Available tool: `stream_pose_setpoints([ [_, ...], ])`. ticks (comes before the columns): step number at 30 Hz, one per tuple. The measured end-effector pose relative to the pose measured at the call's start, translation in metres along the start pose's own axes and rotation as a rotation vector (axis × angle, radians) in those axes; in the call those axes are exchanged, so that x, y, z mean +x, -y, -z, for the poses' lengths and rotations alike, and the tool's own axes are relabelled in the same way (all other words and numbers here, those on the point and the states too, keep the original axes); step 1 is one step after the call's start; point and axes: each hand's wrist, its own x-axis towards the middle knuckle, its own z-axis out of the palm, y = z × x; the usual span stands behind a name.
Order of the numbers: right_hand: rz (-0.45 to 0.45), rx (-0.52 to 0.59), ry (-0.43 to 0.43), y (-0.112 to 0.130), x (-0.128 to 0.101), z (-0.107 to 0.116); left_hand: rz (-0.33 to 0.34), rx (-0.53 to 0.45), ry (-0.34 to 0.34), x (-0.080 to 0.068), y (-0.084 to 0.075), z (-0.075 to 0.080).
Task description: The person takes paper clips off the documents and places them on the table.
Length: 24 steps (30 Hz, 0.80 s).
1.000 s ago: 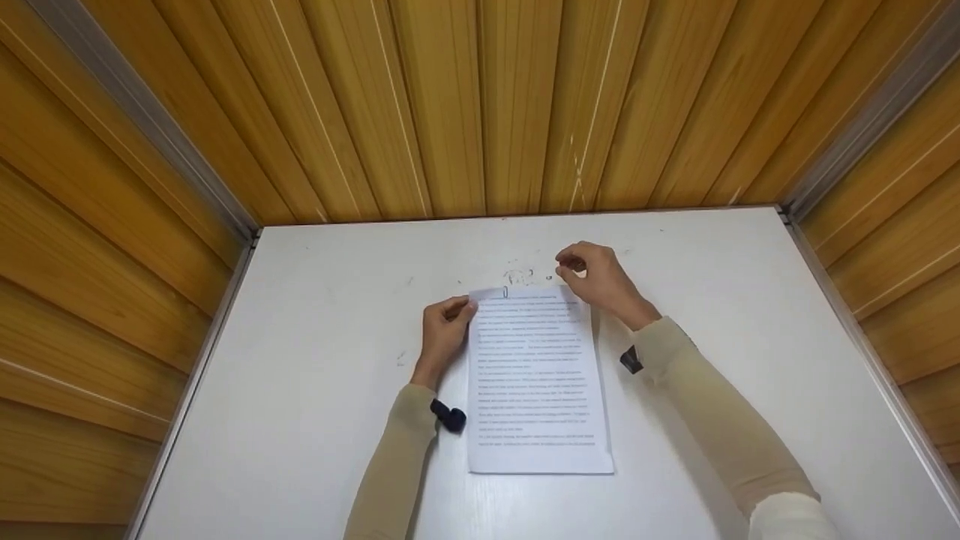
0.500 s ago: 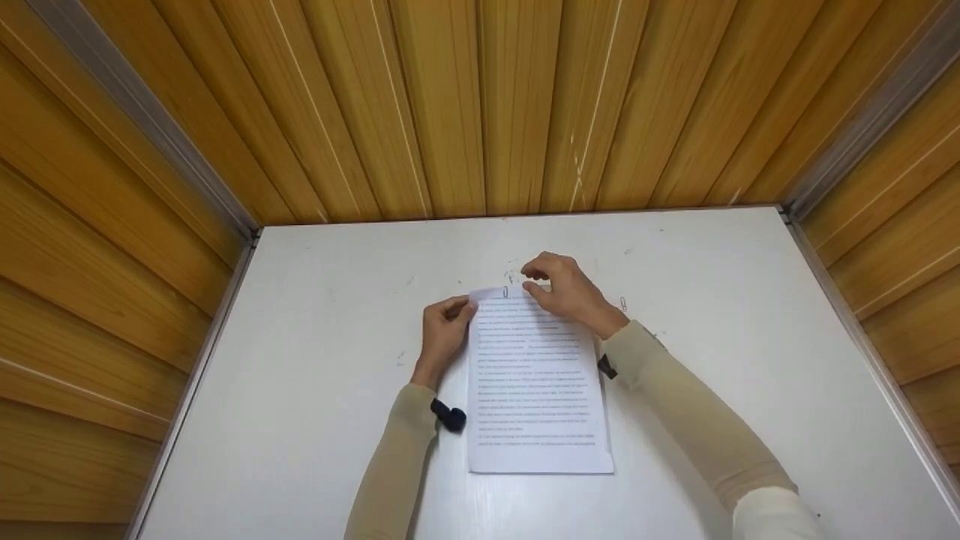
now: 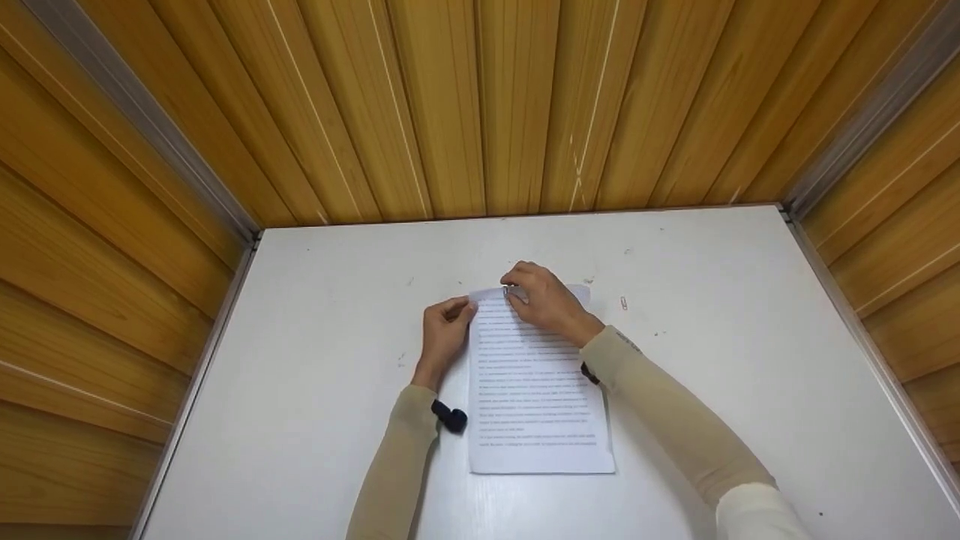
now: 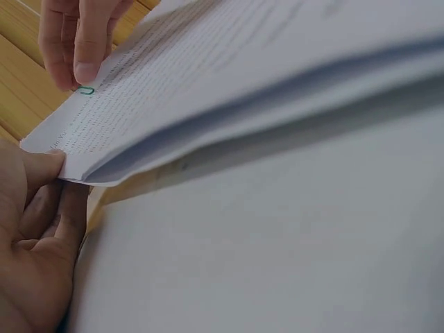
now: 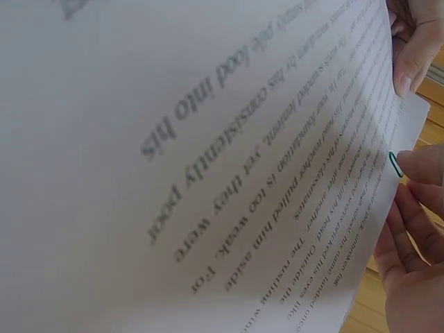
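Note:
Several printed sheets of paper (image 3: 532,397) lie stacked on the white table. At the upper left corner my left hand (image 3: 445,330) pinches them, thumb on top and fingers underneath, as the left wrist view shows. A green paper clip (image 4: 86,90) sits on the top edge of the sheets. Over that edge, my right hand (image 3: 544,300) pinches the clip; in the right wrist view its thumb covers one end of the clip (image 5: 394,164). The sheets' lower left edges stand slightly apart in the left wrist view.
A second paper clip (image 3: 623,303) lies on the table (image 3: 315,360) to the right of the sheets. Small dark marks dot the tabletop. Wood-look panels (image 3: 517,112) rise behind the table and at both sides.
My right hand has moved left and slightly down, from the sheets' upper right corner to the clip on the top edge. The left hand keeps its place at the corner.

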Motion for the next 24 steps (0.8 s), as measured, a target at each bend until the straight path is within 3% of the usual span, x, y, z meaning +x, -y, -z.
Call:
stream_pose_setpoints([
  [17, 0.145, -0.228, -0.026, 0.0018, 0.0023, -0.0063, -0.027, 0.002, 0.009, -0.0021, 0.0001, 0.0026],
  [24, 0.160, -0.281, -0.024, 0.0033, 0.0054, -0.0036, -0.031, -0.010, 0.020, -0.0018, -0.0014, 0.0023],
])
